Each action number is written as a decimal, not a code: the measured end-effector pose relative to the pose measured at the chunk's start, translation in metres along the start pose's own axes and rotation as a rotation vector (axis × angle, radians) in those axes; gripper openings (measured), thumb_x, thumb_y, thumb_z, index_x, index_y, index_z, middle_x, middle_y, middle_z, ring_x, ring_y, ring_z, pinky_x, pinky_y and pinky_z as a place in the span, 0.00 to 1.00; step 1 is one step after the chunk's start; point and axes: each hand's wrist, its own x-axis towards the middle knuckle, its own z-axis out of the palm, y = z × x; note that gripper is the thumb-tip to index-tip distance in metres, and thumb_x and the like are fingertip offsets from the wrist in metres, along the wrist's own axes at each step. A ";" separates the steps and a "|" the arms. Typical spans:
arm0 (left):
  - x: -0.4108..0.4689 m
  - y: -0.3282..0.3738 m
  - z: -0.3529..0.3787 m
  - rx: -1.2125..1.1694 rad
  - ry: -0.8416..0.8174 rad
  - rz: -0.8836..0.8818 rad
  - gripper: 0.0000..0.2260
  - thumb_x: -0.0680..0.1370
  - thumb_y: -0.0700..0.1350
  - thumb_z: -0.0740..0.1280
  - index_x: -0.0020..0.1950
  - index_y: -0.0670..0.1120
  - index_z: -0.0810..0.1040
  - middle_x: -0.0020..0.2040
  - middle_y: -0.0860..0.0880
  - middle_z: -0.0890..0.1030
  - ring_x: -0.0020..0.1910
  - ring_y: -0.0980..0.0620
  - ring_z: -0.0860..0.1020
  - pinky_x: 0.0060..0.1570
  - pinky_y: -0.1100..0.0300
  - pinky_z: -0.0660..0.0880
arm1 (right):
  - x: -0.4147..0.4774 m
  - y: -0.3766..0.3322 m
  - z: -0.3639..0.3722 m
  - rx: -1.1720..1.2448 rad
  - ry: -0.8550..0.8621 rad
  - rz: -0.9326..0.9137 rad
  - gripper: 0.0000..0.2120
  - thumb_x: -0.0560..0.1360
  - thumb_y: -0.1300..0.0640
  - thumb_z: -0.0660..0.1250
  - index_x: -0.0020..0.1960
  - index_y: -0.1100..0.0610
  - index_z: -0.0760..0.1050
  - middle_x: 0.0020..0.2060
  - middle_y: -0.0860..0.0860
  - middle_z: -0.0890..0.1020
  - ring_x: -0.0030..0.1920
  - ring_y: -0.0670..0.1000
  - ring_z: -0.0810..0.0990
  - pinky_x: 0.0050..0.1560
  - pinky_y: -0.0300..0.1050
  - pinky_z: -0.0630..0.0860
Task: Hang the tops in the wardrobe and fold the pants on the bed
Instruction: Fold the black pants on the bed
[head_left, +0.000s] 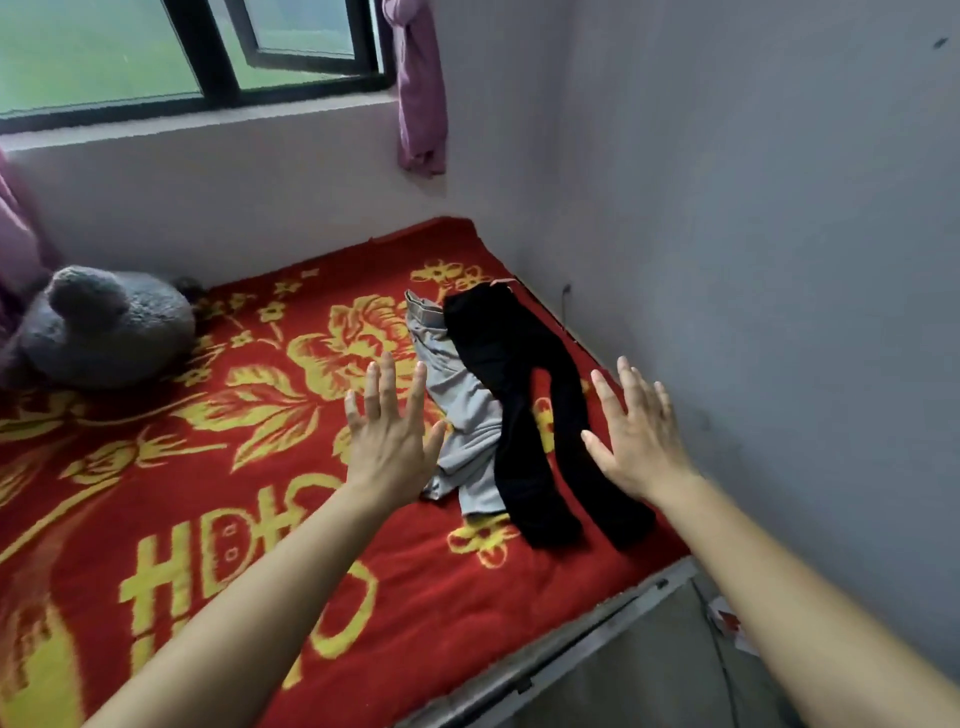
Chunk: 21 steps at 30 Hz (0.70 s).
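Black pants (511, 395) lie spread out on the bed's right side, legs pointing toward me, partly over crumpled grey pants (460, 410). My left hand (387, 436) hovers over the bed just left of the grey pants, fingers spread, holding nothing. To the right of the black pants, my right hand (636, 441) is held out flat with fingers apart, also holding nothing. No tops and no wardrobe are in view.
The bed carries a red blanket with yellow flowers (218, 467). A grey plush toy (104, 327) lies at the back left. The wall (753, 260) runs close along the right. A window (208, 57) and purple curtain (421, 88) are behind. The metal bed edge (545, 670) is at bottom right.
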 end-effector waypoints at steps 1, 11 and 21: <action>0.013 0.007 0.012 -0.002 -0.028 0.009 0.34 0.81 0.61 0.54 0.81 0.50 0.43 0.80 0.41 0.38 0.79 0.41 0.38 0.75 0.35 0.45 | 0.007 0.009 0.008 0.007 -0.012 0.019 0.39 0.78 0.41 0.62 0.82 0.55 0.49 0.80 0.62 0.48 0.80 0.60 0.51 0.78 0.60 0.45; 0.103 0.070 0.157 0.004 -0.241 -0.073 0.35 0.81 0.60 0.58 0.82 0.49 0.46 0.81 0.39 0.45 0.79 0.38 0.45 0.73 0.34 0.52 | 0.109 0.121 0.142 0.076 -0.283 0.082 0.39 0.80 0.41 0.58 0.82 0.53 0.41 0.80 0.61 0.41 0.80 0.60 0.45 0.79 0.59 0.43; 0.150 0.119 0.331 -0.044 -0.494 -0.332 0.38 0.80 0.58 0.61 0.81 0.48 0.42 0.80 0.38 0.43 0.79 0.38 0.43 0.72 0.35 0.52 | 0.176 0.154 0.305 0.286 -0.647 0.057 0.40 0.81 0.46 0.62 0.81 0.48 0.39 0.80 0.60 0.41 0.80 0.62 0.45 0.78 0.59 0.53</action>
